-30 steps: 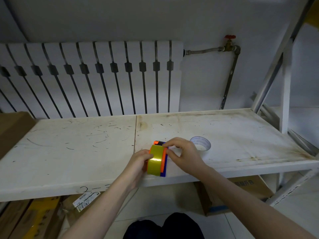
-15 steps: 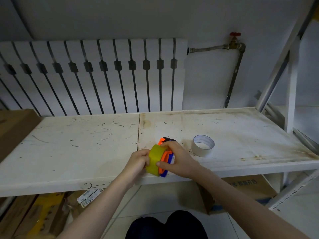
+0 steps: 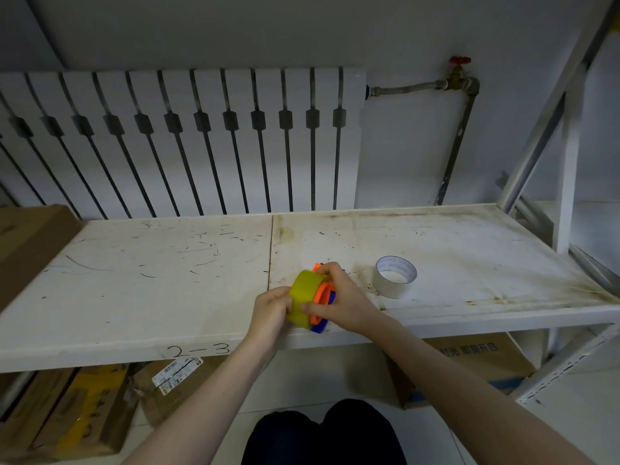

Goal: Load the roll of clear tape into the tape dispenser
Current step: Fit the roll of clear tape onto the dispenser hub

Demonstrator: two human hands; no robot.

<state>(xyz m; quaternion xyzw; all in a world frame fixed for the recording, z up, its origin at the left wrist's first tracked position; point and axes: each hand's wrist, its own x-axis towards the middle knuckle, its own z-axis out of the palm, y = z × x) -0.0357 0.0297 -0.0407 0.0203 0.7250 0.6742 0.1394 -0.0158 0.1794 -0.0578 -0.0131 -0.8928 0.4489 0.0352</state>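
Note:
A yellowish roll of clear tape (image 3: 303,293) sits against the orange and blue tape dispenser (image 3: 322,305), both held just above the front edge of the white shelf (image 3: 167,280). My left hand (image 3: 270,310) grips the roll from the left. My right hand (image 3: 339,302) wraps the dispenser from the right, with its thumb on the roll's lower side and its fingers over the top. Most of the dispenser is hidden by my right hand and the roll.
A white, nearly used-up tape roll (image 3: 395,276) lies flat on the shelf to the right. A radiator (image 3: 188,139) stands behind the shelf, a pipe with a red valve (image 3: 459,67) at its right. Cardboard boxes (image 3: 77,407) sit below and at far left.
Both hands have turned the roll and dispenser a little, tilting them; my right hand has closed further over the dispenser. The camera has shifted slightly.

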